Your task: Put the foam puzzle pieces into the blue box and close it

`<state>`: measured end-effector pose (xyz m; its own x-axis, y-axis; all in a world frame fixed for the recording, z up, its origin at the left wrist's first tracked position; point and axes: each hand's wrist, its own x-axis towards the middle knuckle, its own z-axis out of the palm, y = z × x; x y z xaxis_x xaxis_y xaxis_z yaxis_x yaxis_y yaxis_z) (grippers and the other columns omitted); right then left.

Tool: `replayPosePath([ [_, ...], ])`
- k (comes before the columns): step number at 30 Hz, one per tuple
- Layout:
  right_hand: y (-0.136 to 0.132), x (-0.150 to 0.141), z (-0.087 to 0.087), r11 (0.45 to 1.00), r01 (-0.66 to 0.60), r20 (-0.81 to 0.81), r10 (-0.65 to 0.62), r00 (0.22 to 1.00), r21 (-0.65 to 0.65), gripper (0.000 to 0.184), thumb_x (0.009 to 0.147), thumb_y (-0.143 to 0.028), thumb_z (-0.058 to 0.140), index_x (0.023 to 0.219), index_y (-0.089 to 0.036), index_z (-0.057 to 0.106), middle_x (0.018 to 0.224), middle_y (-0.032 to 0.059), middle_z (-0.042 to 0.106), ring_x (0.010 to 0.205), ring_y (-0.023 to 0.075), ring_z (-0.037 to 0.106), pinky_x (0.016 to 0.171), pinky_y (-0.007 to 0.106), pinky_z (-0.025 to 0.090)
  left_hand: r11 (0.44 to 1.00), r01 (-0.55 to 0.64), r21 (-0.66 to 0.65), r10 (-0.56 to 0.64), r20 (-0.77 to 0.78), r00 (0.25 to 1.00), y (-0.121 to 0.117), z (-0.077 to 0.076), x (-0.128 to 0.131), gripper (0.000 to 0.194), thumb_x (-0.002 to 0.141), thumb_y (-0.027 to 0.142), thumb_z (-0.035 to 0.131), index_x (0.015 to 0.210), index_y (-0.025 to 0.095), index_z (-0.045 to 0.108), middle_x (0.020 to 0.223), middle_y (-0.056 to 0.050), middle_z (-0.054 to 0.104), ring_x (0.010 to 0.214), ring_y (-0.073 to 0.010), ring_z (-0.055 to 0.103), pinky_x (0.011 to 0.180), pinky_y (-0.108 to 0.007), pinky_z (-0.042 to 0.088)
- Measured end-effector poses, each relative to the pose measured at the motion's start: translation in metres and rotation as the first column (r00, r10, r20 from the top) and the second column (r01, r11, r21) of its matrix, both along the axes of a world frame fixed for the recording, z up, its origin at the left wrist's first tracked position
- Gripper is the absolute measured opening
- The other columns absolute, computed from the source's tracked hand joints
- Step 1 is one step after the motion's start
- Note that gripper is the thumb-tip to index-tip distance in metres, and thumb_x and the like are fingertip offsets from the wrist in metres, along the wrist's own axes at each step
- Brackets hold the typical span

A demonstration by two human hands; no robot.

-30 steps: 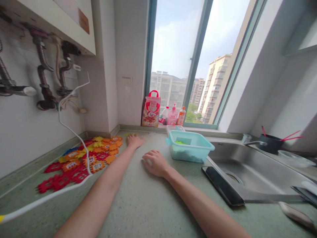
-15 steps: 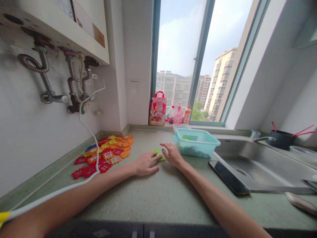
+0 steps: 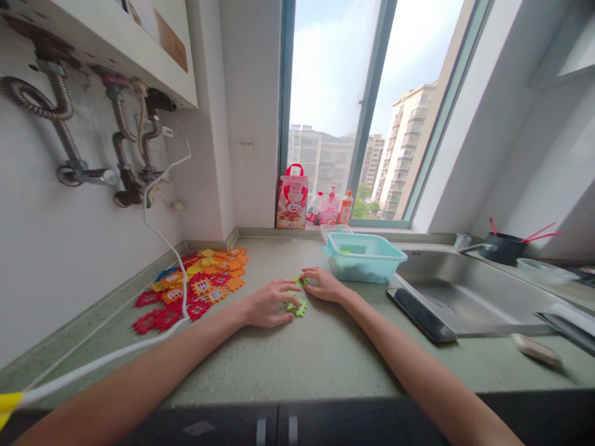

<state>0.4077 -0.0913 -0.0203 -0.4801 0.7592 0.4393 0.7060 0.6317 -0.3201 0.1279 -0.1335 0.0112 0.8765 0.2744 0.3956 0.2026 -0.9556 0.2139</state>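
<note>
Light green plastic interlocking tiles with toothed edges lie on the counter between my hands. My left hand (image 3: 270,303) has its curved fingers and thumb around the nearer green tile (image 3: 299,308), fingertips resting on it. At the farther green tile (image 3: 299,281), partly hidden by fingers, my right hand (image 3: 323,285) closes thumb and forefinger on its edge. Whether the two tiles are joined I cannot tell. Left of my hands spreads a pile of red, orange, yellow and blue tiles (image 3: 202,286). A turquoise plastic box (image 3: 367,267) behind my right hand holds some green pieces.
A white cable (image 3: 180,266) runs across the coloured pile and past my left forearm. Right of the box are a black phone (image 3: 421,314) and a steel sink (image 3: 469,291). A bag (image 3: 292,203) and bottles (image 3: 330,209) stand by the window.
The view has shifted slightly. The green tiles show more between my hands, the nearer one closer to me. My right fingers have come down from a raised position onto the farther tile.
</note>
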Motion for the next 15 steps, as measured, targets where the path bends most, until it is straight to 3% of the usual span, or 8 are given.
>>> replayPosePath([
  [5, -0.003, 0.005, 0.005, 0.998, -0.024, -0.069, 0.02, 0.997, -0.062, 0.016, 0.085, -0.024, 0.076, 0.101, -0.021, 0.078, 0.124, 0.0109, 0.078, 0.113, 0.0276, 0.074, 0.104, 0.043, 0.055, 0.996, 0.083, -0.045, -0.083, -0.003, 0.997, -0.003, 0.007, -0.006, 0.017, 0.091, 0.026, 0.073, 0.108, 0.025, 0.074, 0.116, -0.005, 0.078, 0.12, -0.0243, 0.068, 0.115, -0.041, 0.046],
  [9, -0.004, 0.004, 0.009, 0.999, -0.012, -0.044, 0.01, 0.999, -0.044, 0.02, 0.086, -0.028, 0.077, 0.105, -0.02, 0.077, 0.106, 0.0073, 0.081, 0.098, 0.0247, 0.075, 0.094, 0.038, 0.057, 0.995, -0.023, -0.097, 0.031, 0.088, 0.996, 0.0, 0.004, -0.007, 0.034, 0.081, 0.031, 0.082, 0.112, 0.021, 0.072, 0.108, -0.007, 0.077, 0.109, -0.0243, 0.069, 0.105, -0.037, 0.051],
  [12, -0.006, 0.003, 0.011, 1.0, 0.018, -0.038, -0.019, 0.999, -0.017, 0.028, 0.083, -0.028, 0.08, 0.109, -0.019, 0.077, 0.107, 0.0084, 0.081, 0.098, 0.0249, 0.075, 0.093, 0.037, 0.057, 0.987, -0.089, -0.131, 0.106, 0.126, 0.986, 0.003, 0.001, -0.007, 0.036, 0.077, 0.029, 0.082, 0.11, 0.021, 0.071, 0.107, -0.005, 0.077, 0.106, -0.0231, 0.069, 0.103, -0.036, 0.051],
  [15, -0.009, 0.003, 0.012, 0.999, 0.03, -0.031, -0.031, 0.999, -0.013, 0.031, 0.084, -0.028, 0.079, 0.113, -0.019, 0.076, 0.11, 0.0094, 0.08, 0.1, 0.0246, 0.074, 0.094, 0.037, 0.056, 0.986, -0.151, -0.069, 0.157, 0.102, 0.982, 0.004, 0.002, -0.007, 0.042, 0.076, 0.035, 0.083, 0.113, 0.022, 0.07, 0.114, -0.006, 0.075, 0.112, -0.0258, 0.067, 0.109, -0.039, 0.047],
])
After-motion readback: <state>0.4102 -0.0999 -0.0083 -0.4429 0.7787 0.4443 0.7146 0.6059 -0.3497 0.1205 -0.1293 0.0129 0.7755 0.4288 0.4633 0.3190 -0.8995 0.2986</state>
